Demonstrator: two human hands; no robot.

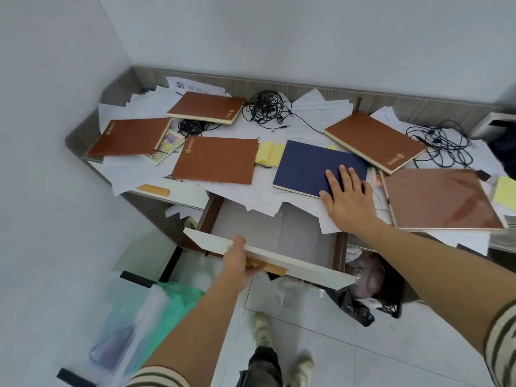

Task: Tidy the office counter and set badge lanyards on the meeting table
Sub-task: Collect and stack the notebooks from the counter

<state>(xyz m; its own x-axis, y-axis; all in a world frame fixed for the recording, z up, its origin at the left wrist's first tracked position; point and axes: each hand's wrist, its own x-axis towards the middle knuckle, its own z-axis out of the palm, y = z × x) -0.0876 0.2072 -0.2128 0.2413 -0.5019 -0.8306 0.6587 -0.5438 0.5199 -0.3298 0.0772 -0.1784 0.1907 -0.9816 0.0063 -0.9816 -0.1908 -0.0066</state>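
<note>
The counter (83, 135) is littered with loose white papers (245, 195), several brown notebooks (216, 160) and one blue notebook (307, 164). My right hand (347, 198) lies flat with straight fingers on the near right corner of the blue notebook. Below the counter a drawer (304, 238) stands pulled out, its inside looking bare. My left hand (240, 262) grips the drawer's white front panel (293, 265) at the wooden handle. No lanyards are visible.
Tangled black cables (265, 108) lie at the back, more cables (444, 143) at the right. Yellow sticky notes (270, 153) sit between notebooks. On the floor stand a clear plastic bin (131, 325) with a green bag and a black trash bag (363, 289).
</note>
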